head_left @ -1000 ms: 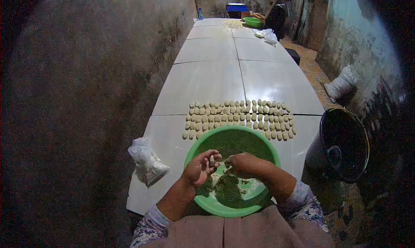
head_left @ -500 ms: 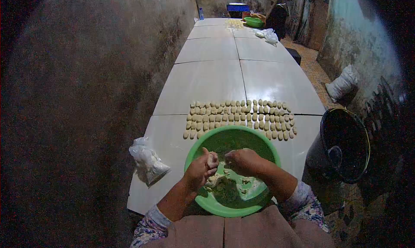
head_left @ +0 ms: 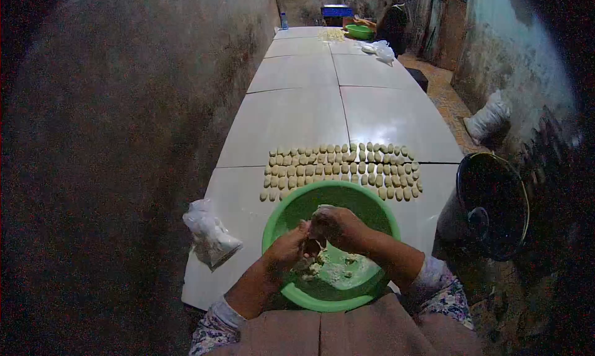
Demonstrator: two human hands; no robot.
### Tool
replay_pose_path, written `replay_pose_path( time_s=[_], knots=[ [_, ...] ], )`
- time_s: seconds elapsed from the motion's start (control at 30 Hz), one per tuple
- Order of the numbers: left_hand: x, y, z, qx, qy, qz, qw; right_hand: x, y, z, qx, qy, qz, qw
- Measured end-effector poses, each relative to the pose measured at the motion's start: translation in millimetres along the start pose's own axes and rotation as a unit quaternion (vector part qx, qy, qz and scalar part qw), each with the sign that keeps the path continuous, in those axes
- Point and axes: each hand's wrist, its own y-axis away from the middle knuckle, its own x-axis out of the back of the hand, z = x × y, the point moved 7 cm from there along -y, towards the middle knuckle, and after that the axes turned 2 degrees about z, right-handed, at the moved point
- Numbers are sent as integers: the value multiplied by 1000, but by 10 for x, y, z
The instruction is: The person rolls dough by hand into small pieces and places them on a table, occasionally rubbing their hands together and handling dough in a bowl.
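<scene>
Head view showed both hands meeting over the green bowl (head_left: 291,210), left hand (head_left: 286,249) and right hand (head_left: 338,227) pressed together around a dough piece (head_left: 310,247) between them, rows of pieces (head_left: 341,172) lying just beyond.

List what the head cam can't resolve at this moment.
- Head view: what sits between the left hand and right hand; the fingers cover it.
- Green basin: near rim and part of the dough hidden by both forearms.
- Far green bowl: contents too small.
- Black bucket: inside too dark.
- Plastic bag: contents blurred.
</scene>
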Motion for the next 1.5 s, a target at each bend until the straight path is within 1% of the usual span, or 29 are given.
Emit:
replay_pose_path(
  time_s=[0.07, 0.13, 0.2, 0.23, 0.27, 0.33, 0.4, 0.47, 0.5, 0.53, 0.6, 0.63, 0.73, 0.8, 0.87, 0.93, 1.0, 1.03, 1.07, 1.1, 1.13, 1.17, 1.2, 1.27, 1.3, 1.33, 1.4, 1.47, 1.5],
  knots=[
    [61, 9, -30, -14, -250, -39, 967, 114, 36, -19, 56, 73, 113, 989],
    [91, -3, -23, -9, -244, -30, 969, 89, 44, 2, 71, 132, 127, 981],
    [65, 24, 46, -44, -214, 25, 976, 101, 56, -161, 104, 29, 53, 993],
    [-113, 132, 156, -46, -177, 53, 982, 114, 57, -190, 147, 18, 77, 986],
    [-82, 139, 157, -45, -176, 53, 982, 121, 40, -173, 147, 17, 77, 986],
    [-59, 128, 86, -19, -209, -10, 978, 105, -11, -101, 101, 32, 34, 994],
    [-46, 83, 65, -41, -223, -4, 974, 113, 37, -112, 130, 30, 69, 989],
    [-10, 116, 53, -2, -238, 40, 970, 142, 78, -197, 132, 100, 104, 981],
    [31, 72, 55, -11, -298, -2, 954, 122, 73, -193, 109, 107, 93, 984],
    [68, 39, 36, -12, -299, -2, 954, 115, 77, -184, 109, 108, 94, 984],
    [85, 24, 15, -24, -270, -20, 962, 139, 82, -164, 131, -31, 118, 984],
    [41, 17, 39, -48, -195, -11, 980, 132, 67, -128, 112, -63, 127, 984],
    [-48, 95, 153, -89, -198, -2, 976, 116, 57, 15, 103, -140, 183, 968],
    [-10, 62, 111, -84, -159, -31, 983, 172, 60, 37, 103, -131, 198, 966],
    [16, 64, 86, -89, -186, -17, 978, 438, 96, 196, 34, -93, 305, 947],
    [-50, 97, 148, -87, -180, 0, 980, 492, 117, 160, 70, -108, 298, 946],
    [-108, 152, 235, -80, -171, 37, 981, 245, 51, 164, -50, -39, 171, 983],
    [-62, 119, 218, -91, -188, 26, 978, 205, 59, 62, -58, -38, 164, 984],
    [6, 91, 187, -90, -189, 26, 978, 106, 13, 261, -58, -40, 165, 984],
    [99, 72, 177, -101, -130, 42, 985, -94, -111, 543, 1, -42, 132, 990],
    [175, 68, 182, -113, -70, 58, 990, -117, -157, 391, 61, -43, 97, 993],
    [204, 63, 158, -90, -43, 46, 994, -12, 7, 180, 105, 108, 107, 983],
    [212, 53, 143, -91, -43, 46, 994, -25, 12, 196, 105, 109, 107, 983],
    [193, 71, 189, -110, -27, 89, 990, -149, 16, 151, 96, 66, 8, 993],
    [173, 97, 193, -100, -15, 112, 989, -204, 39, 168, 37, 73, -27, 996],
    [163, 98, 210, -100, -15, 112, 989, -169, 57, 75, 37, 73, -28, 996],
    [145, 104, 246, -118, 29, 94, 988, -306, 114, 132, -70, 50, -167, 982],
    [40, 134, 298, -131, 45, 70, 988, -371, 93, 219, -41, 84, -154, 984],
    [-1, 145, 286, -97, 10, 88, 991, -346, 111, 226, -13, 113, -130, 985]
  ],
)
